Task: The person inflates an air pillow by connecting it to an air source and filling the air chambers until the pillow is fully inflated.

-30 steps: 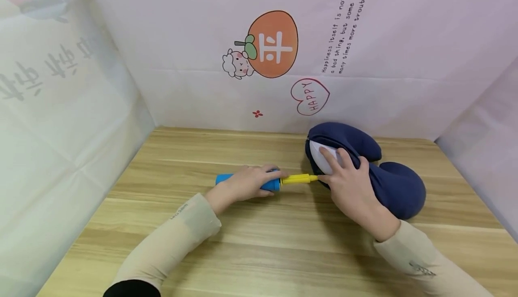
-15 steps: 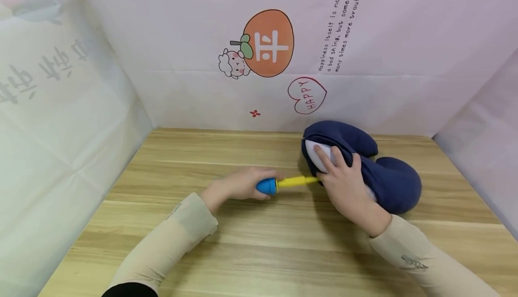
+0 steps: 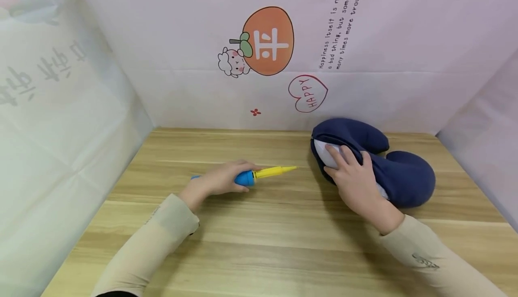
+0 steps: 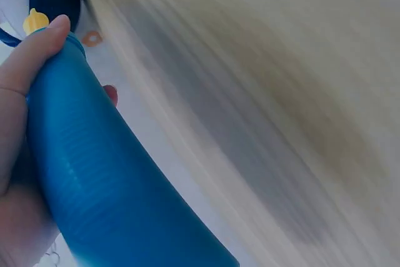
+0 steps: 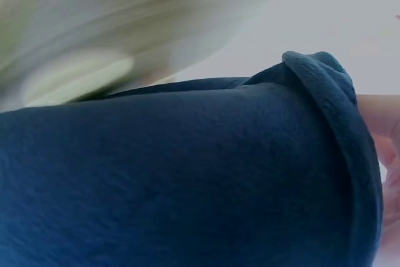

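Note:
My left hand (image 3: 218, 178) grips a blue hand air pump (image 3: 244, 179), its barrel mostly covered by the palm in the head view. The yellow nozzle (image 3: 275, 171) points right, and its tip stands a short gap from a navy U-shaped neck pillow (image 3: 404, 180). In the left wrist view the blue barrel (image 4: 106, 154) fills the palm, thumb laid along it. My right hand (image 3: 358, 184) holds the pillow at its open cover, fingers over the white inner lining (image 3: 325, 153). Navy fabric (image 5: 175, 167) fills most of the right wrist view, with part of the hand at the right edge.
Everything is on a wood-grain table (image 3: 259, 243). A white printed cloth (image 3: 194, 99) rises at the back edge, close behind the pillow, and similar cloth stands at the left and right sides.
The left hand has drawn the pump leftward, and its nozzle tip has come away from the pillow's opening. The right hand and pillow have shifted slightly to the right.

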Available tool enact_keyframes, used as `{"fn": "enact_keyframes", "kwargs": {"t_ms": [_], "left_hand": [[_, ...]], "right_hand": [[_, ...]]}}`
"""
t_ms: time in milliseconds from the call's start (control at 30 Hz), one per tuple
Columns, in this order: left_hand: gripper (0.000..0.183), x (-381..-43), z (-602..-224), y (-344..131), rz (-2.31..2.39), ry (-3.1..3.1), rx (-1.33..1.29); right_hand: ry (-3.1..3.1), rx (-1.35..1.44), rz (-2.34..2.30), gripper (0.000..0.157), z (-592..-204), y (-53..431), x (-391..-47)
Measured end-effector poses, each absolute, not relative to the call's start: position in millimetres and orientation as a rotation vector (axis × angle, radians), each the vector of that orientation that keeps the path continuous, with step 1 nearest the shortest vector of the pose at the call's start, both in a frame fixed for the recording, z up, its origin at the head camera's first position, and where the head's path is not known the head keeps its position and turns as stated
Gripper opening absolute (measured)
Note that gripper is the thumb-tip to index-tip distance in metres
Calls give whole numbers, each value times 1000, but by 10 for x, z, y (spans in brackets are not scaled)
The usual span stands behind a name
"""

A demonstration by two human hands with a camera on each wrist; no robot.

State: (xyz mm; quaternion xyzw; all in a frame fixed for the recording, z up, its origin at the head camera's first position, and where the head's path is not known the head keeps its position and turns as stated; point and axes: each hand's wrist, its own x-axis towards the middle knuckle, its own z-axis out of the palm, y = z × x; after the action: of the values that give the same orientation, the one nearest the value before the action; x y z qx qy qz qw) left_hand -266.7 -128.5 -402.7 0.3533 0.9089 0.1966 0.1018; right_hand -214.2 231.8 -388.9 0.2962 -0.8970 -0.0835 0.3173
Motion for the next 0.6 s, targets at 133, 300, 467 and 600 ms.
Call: {"fn": "enact_keyframes", "kwargs": {"t_ms": [133, 300, 467, 600], "left_hand": [[67, -2683, -4054, -1405, 520, 2714, 1009], [65, -2697, -4076, -1544, 490, 2731, 985], [63, -2714, -4130, -1632, 415, 2748, 967], [63, -2730, -4160, -1691, 399, 2760, 938]], "right_hand": [[-2321, 808, -175, 29, -3919, 2325, -2162], [-2305, 814, -154, 27, -3935, 2312, -2173], [-2320, 815, -146, 25, -3952, 2290, -2168], [-2325, 817, -145, 26, -3971, 2273, -2169]]}}
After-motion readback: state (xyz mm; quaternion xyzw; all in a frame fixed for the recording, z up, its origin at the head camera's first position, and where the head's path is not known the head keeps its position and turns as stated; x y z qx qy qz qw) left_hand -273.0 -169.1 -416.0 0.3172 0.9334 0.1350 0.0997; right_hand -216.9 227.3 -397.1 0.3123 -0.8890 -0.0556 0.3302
